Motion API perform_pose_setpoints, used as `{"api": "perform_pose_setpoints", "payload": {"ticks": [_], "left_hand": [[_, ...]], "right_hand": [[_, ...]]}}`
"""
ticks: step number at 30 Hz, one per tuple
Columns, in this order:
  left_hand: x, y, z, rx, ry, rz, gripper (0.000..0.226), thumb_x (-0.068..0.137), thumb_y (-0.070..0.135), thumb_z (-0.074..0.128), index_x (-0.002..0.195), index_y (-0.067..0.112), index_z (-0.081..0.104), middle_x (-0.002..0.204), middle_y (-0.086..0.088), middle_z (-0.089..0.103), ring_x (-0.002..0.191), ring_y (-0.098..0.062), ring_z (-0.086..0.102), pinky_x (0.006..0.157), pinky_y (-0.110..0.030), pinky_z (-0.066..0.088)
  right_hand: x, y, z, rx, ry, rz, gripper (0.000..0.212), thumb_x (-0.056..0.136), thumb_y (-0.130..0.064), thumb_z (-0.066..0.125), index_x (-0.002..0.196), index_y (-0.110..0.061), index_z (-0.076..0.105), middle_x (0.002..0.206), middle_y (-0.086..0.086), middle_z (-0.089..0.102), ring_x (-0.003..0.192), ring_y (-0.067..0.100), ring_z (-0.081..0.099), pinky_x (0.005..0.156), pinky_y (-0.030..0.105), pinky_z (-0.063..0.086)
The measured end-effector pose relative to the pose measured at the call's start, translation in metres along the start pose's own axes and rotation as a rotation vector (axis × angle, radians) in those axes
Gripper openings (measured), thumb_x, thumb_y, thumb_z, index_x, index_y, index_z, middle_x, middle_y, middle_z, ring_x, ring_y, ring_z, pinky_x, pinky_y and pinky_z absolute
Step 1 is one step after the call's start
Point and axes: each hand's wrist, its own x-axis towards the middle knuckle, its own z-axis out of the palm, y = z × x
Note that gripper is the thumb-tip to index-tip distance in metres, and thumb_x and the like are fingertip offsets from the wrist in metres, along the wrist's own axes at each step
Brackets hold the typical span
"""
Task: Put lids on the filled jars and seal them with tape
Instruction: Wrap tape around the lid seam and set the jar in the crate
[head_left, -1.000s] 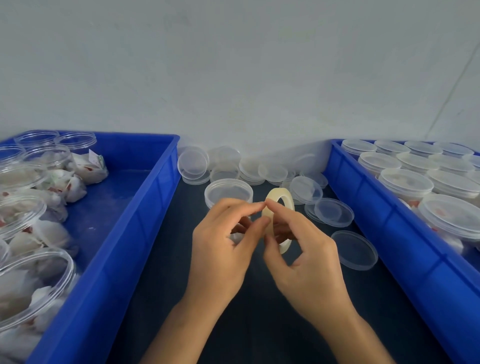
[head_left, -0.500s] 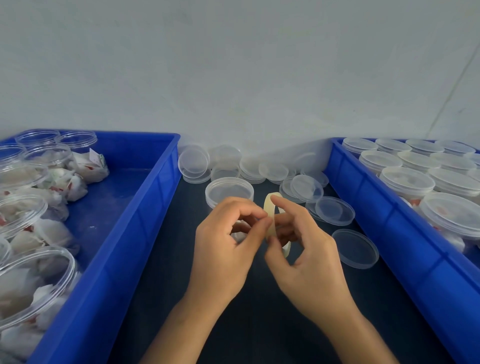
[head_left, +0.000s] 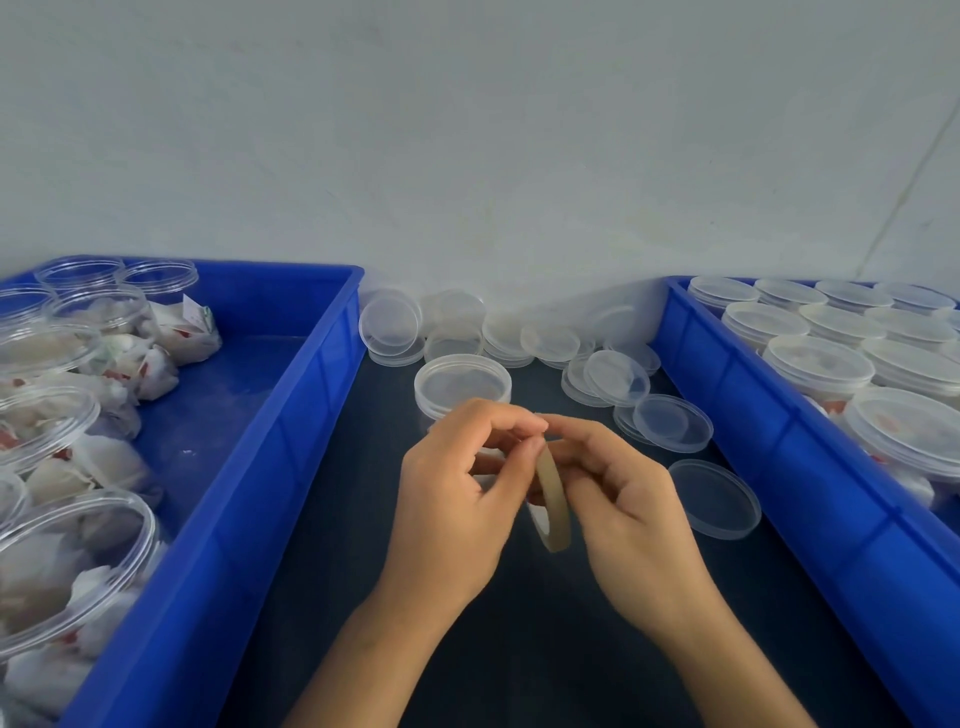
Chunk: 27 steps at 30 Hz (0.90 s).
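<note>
A thin beige roll of tape stands on edge between my two hands over the dark table. My right hand holds the roll with curled fingers. My left hand pinches at the roll's top edge with thumb and fingertips. Just behind my hands a clear jar with a lid on it stands on the table; its lower part is hidden by my fingers. Loose clear lids lie to the right of my hands.
A blue bin on the left holds open jars filled with white wrapped packets. A blue bin on the right holds several lidded jars. More loose lids lean along the grey wall.
The tape roll has turned from facing me to edge-on and dropped lower between my hands. My left fingertips have closed onto its top edge. Both hands stayed in place.
</note>
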Motion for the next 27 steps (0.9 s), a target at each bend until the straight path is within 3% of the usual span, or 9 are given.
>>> {"api": "perform_pose_setpoints", "payload": {"ticks": [2, 6, 11, 16, 18, 21, 23, 27], "left_hand": [[0.0, -0.001, 0.0, 0.029, -0.007, 0.011, 0.015, 0.096, -0.001, 0.076, 0.104, 0.012, 0.075, 0.099, 0.008, 0.075, 0.09, -0.016, 0.075, 0.073, -0.026, 0.061], [0.0, -0.003, -0.002, 0.051, -0.058, 0.011, 0.016, 0.097, 0.0, 0.075, 0.103, 0.015, 0.075, 0.097, 0.01, 0.074, 0.086, -0.012, 0.074, 0.072, -0.025, 0.06], [0.002, -0.003, -0.005, 0.073, -0.156, 0.024, 0.016, 0.098, 0.0, 0.074, 0.102, 0.016, 0.075, 0.099, 0.012, 0.072, 0.098, -0.014, 0.073, 0.079, -0.025, 0.059], [0.006, 0.001, -0.013, 0.069, -0.27, -0.039, 0.018, 0.099, 0.007, 0.075, 0.103, 0.025, 0.075, 0.097, 0.016, 0.073, 0.093, -0.014, 0.072, 0.076, -0.021, 0.057], [0.008, 0.006, -0.017, 0.082, -0.297, -0.052, 0.021, 0.097, 0.011, 0.077, 0.102, 0.031, 0.075, 0.094, 0.02, 0.072, 0.089, -0.013, 0.072, 0.073, -0.017, 0.055], [0.01, 0.01, -0.023, 0.127, -0.28, -0.05, 0.028, 0.093, 0.015, 0.082, 0.098, 0.042, 0.074, 0.094, 0.022, 0.071, 0.09, -0.007, 0.069, 0.071, -0.013, 0.052], [0.011, 0.011, -0.025, 0.154, -0.276, -0.055, 0.031, 0.092, 0.017, 0.084, 0.096, 0.046, 0.072, 0.095, 0.023, 0.07, 0.091, -0.007, 0.066, 0.071, -0.015, 0.05], [0.011, 0.008, -0.025, 0.135, -0.285, -0.098, 0.027, 0.092, 0.014, 0.083, 0.1, 0.038, 0.075, 0.092, 0.024, 0.071, 0.082, -0.006, 0.066, 0.067, -0.019, 0.052]], "right_hand": [[0.001, 0.0, -0.001, -0.081, -0.007, -0.032, 0.056, 0.102, 0.004, 0.053, 0.123, -0.045, 0.068, 0.105, -0.017, 0.078, 0.102, 0.01, 0.074, 0.083, 0.031, 0.061], [0.002, 0.003, -0.006, -0.167, -0.025, -0.056, 0.05, 0.102, -0.002, 0.063, 0.124, -0.047, 0.068, 0.106, -0.023, 0.076, 0.106, 0.002, 0.071, 0.09, 0.014, 0.053], [0.003, 0.006, -0.012, -0.404, -0.004, -0.109, 0.051, 0.094, -0.011, 0.074, 0.112, -0.058, 0.066, 0.103, -0.021, 0.063, 0.105, 0.005, 0.061, 0.086, 0.016, 0.05], [0.004, 0.002, -0.024, -0.64, 0.023, -0.183, 0.025, 0.083, -0.039, 0.08, 0.105, -0.039, 0.069, 0.116, -0.026, 0.052, 0.12, 0.001, 0.047, 0.091, 0.01, 0.038], [0.002, -0.003, -0.028, -0.567, -0.013, -0.146, 0.022, 0.08, -0.044, 0.077, 0.097, -0.042, 0.064, 0.116, -0.026, 0.059, 0.119, 0.0, 0.053, 0.091, 0.016, 0.044], [0.0, -0.004, -0.03, -0.352, -0.109, -0.014, 0.023, 0.085, -0.039, 0.079, 0.101, -0.04, 0.062, 0.095, -0.013, 0.071, 0.091, 0.013, 0.068, 0.076, 0.035, 0.057], [-0.001, -0.007, -0.03, -0.261, -0.178, 0.033, 0.024, 0.088, -0.034, 0.08, 0.105, -0.04, 0.065, 0.083, -0.004, 0.07, 0.074, 0.018, 0.067, 0.072, 0.045, 0.056], [0.0, -0.006, -0.027, -0.167, -0.177, 0.073, 0.014, 0.092, -0.037, 0.076, 0.105, -0.038, 0.071, 0.081, 0.002, 0.069, 0.075, 0.029, 0.064, 0.071, 0.056, 0.055]]}}
